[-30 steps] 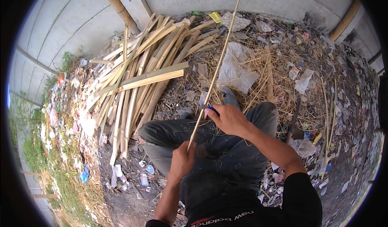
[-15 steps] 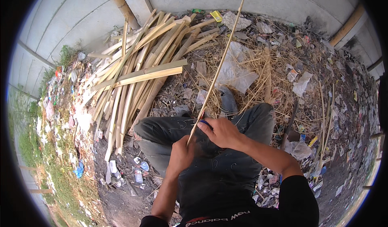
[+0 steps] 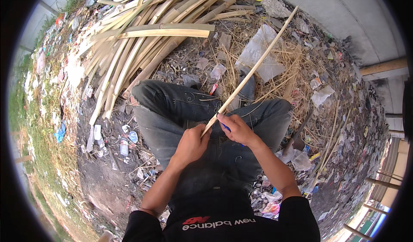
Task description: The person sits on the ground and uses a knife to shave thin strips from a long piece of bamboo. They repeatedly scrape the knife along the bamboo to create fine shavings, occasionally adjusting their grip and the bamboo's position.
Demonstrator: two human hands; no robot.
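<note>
My left hand (image 3: pixel 192 143) is closed around the near end of a long, thin bamboo strip (image 3: pixel 254 70), above my lap. The strip slants up and away to the right, its far tip over the littered ground. My right hand (image 3: pixel 237 129) is closed on a small tool with a blue handle (image 3: pixel 224 126) and presses against the strip just beyond my left hand. The working end of the tool is hidden by my fingers and the strip. Thin pale curls of shaving lie on my dark trousers (image 3: pixel 159 125).
A large heap of split bamboo (image 3: pixel 167 33) lies at the far left. Dry straw-like shavings (image 3: pixel 288 78) and a pale plastic sheet (image 3: pixel 254 52) lie ahead. A dark long blade-like thing (image 3: pixel 297 134) rests right of my knee. A concrete wall (image 3: pixel 344 22) stands behind.
The strip now leans further to the right. My right hand has shifted slightly along with it, still on the blue-handled tool. My view has tilted down and turned.
</note>
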